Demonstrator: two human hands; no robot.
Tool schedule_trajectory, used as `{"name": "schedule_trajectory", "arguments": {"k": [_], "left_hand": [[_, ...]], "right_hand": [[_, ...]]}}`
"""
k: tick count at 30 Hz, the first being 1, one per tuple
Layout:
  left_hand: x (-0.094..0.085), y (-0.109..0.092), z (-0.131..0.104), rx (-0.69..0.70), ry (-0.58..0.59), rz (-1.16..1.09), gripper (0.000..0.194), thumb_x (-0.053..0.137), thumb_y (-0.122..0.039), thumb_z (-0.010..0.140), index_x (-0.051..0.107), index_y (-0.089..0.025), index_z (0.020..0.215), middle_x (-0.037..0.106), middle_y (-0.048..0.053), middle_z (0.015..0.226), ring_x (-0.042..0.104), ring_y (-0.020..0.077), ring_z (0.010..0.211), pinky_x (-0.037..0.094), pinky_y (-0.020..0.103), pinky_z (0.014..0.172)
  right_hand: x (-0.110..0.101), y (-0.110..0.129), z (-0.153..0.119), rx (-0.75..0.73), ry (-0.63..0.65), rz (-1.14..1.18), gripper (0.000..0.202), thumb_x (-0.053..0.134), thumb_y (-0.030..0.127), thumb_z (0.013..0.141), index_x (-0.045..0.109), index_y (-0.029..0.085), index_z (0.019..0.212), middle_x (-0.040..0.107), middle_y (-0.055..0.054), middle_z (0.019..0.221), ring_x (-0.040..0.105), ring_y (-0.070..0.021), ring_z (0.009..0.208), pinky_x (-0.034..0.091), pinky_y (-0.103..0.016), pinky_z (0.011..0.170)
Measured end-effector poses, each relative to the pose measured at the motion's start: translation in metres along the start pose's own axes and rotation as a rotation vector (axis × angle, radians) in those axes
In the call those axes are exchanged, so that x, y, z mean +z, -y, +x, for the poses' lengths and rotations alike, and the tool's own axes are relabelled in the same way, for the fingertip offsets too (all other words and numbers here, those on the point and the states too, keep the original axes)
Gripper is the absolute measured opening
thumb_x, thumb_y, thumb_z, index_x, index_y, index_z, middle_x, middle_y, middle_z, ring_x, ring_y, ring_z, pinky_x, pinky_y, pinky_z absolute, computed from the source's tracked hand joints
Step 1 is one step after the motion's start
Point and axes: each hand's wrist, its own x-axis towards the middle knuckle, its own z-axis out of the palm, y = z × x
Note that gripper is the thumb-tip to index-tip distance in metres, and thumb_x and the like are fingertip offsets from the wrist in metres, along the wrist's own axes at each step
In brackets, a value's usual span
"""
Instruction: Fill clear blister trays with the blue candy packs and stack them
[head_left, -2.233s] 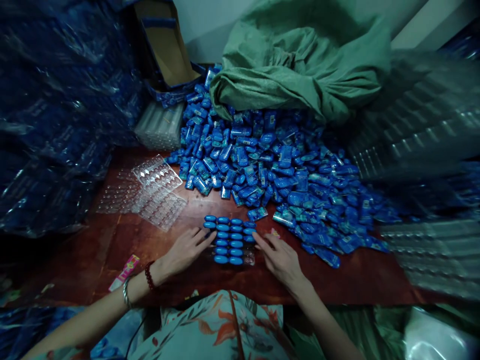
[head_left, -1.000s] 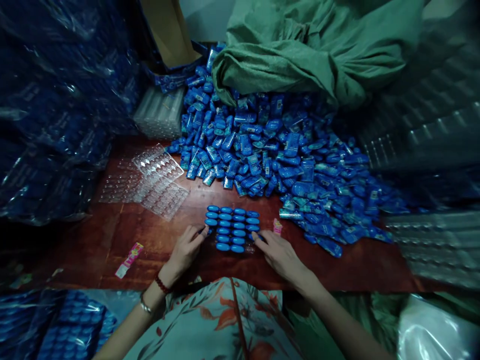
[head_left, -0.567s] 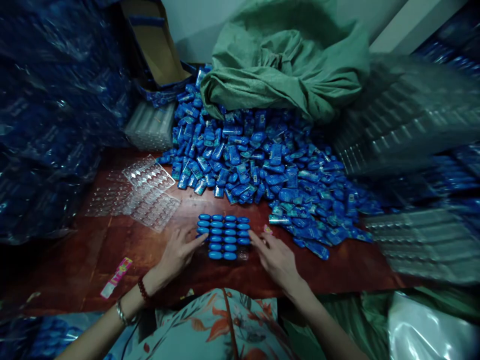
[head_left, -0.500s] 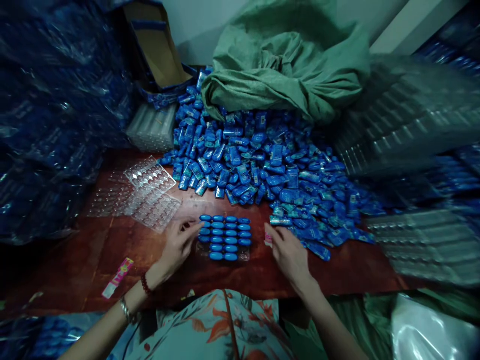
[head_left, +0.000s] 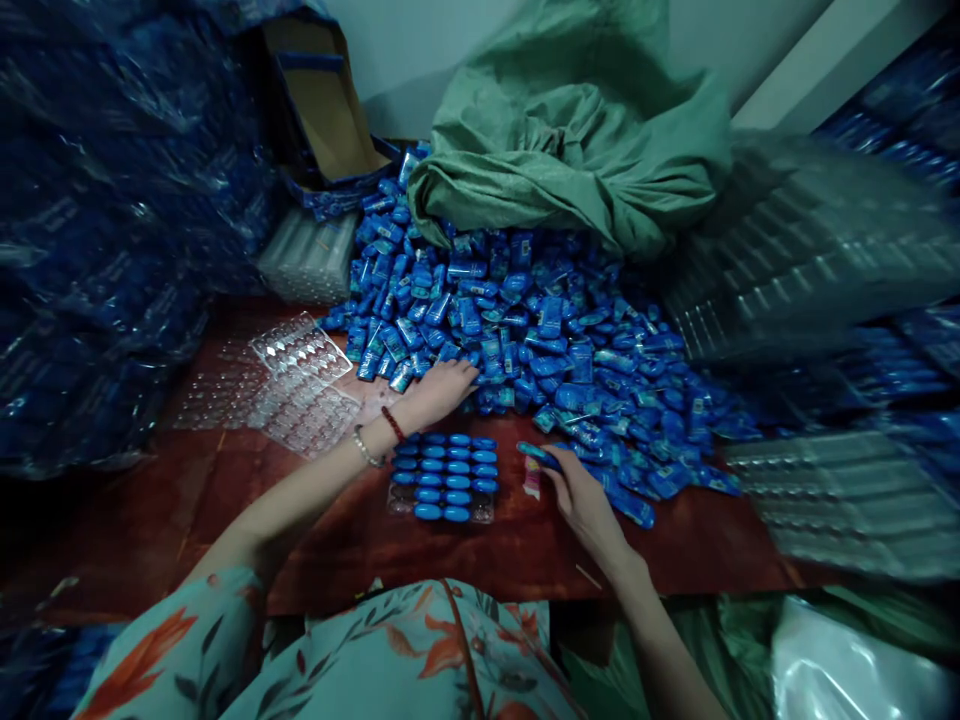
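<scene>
My left hand [head_left: 448,386] reaches across to the front of a heap of small blue packets [head_left: 525,330], its fingers bent together and touching them; what they grip is hidden. My right hand [head_left: 583,492] pinches one flat blue packet [head_left: 538,456] between thumb and fingers. A small pink piece [head_left: 531,480] shows just under that packet; whether it is held I cannot tell. Between my arms, a clear plastic tray [head_left: 484,512] lies on the table, bearing rows of glossy blue oval pieces [head_left: 459,468]. Front corner hollows of the tray show no blue piece.
Clear moulded trays [head_left: 304,350] overlap at the left, and stacks of trays [head_left: 825,500] stand at the right. A green cloth sack [head_left: 570,170] rests behind the heap. An open cardboard box [head_left: 319,110] and plastic-wrapped blue goods [head_left: 112,250] rise at the left.
My left hand has moved from the tray's left edge forward and right to the heap. My right hand stays near its place, with a blue packet now plainly between its fingers.
</scene>
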Motion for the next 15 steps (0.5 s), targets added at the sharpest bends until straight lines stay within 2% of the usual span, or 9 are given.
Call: {"name": "schedule_trajectory", "arguments": {"k": [2,4,7,9,11,13,15], "left_hand": [[-0.013,0.009,-0.031,-0.027,-0.107,-0.238,0.026,0.043,-0.020,0.092,0.055,-0.015,0.114,0.061,0.011,0.112,0.059,0.0194,0.100,0.046,0.034,0.088],[-0.026,0.016,-0.074,-0.094,-0.240,-0.450,0.029,0.044,-0.024,0.092,0.054,-0.018,0.119,0.062,0.009,0.115,0.059,0.0182,0.102,0.047,0.033,0.089],[-0.034,0.015,-0.142,-0.360,-0.371,-0.619,0.026,0.054,-0.034,0.087,0.061,-0.019,0.106,0.067,0.007,0.101,0.063,0.0187,0.092,0.051,0.032,0.083],[-0.030,0.008,-0.182,-0.538,-0.432,-0.687,0.027,0.061,-0.039,0.081,0.063,-0.017,0.097,0.068,0.006,0.090,0.064,0.0186,0.083,0.053,0.031,0.076],[-0.018,-0.004,-0.209,-0.676,-0.467,-0.723,0.029,0.065,-0.041,0.077,0.063,-0.016,0.091,0.068,0.004,0.083,0.064,0.0180,0.076,0.054,0.030,0.071],[-0.004,-0.018,-0.224,-0.742,-0.487,-0.722,0.028,0.065,-0.041,0.077,0.062,-0.016,0.090,0.067,0.004,0.081,0.064,0.0174,0.075,0.054,0.030,0.070],[0.009,-0.030,-0.227,-0.712,-0.501,-0.675,0.023,0.062,-0.038,0.080,0.061,-0.017,0.089,0.066,0.003,0.082,0.064,0.0166,0.075,0.054,0.029,0.070]], "right_hand": [[-0.003,0.008,-0.018,0.069,0.059,0.151,0.025,0.042,0.027,0.094,0.049,0.021,0.117,0.065,-0.007,0.104,0.064,-0.0189,0.091,0.051,-0.031,0.077],[-0.004,0.017,-0.033,0.081,0.105,0.231,0.020,0.049,0.030,0.092,0.052,0.022,0.110,0.066,-0.005,0.097,0.065,-0.0186,0.087,0.052,-0.030,0.076],[0.003,0.029,-0.043,0.000,0.078,0.282,0.013,0.053,0.030,0.090,0.057,0.022,0.100,0.066,-0.005,0.093,0.064,-0.0184,0.087,0.053,-0.030,0.079],[0.011,0.035,-0.040,-0.077,0.030,0.260,0.014,0.051,0.026,0.091,0.057,0.022,0.103,0.065,-0.006,0.095,0.063,-0.0183,0.091,0.053,-0.031,0.082],[0.019,0.039,-0.034,-0.159,0.017,0.166,0.020,0.048,0.022,0.092,0.057,0.022,0.110,0.065,-0.007,0.098,0.062,-0.0188,0.093,0.053,-0.034,0.084],[0.023,0.040,-0.029,-0.246,0.030,0.016,0.028,0.042,0.015,0.091,0.056,0.021,0.115,0.064,-0.009,0.100,0.062,-0.0202,0.093,0.053,-0.036,0.084],[0.022,0.039,-0.025,-0.327,0.057,-0.136,0.037,0.037,0.007,0.088,0.057,0.018,0.117,0.063,-0.011,0.097,0.061,-0.0215,0.090,0.054,-0.037,0.079]]}}
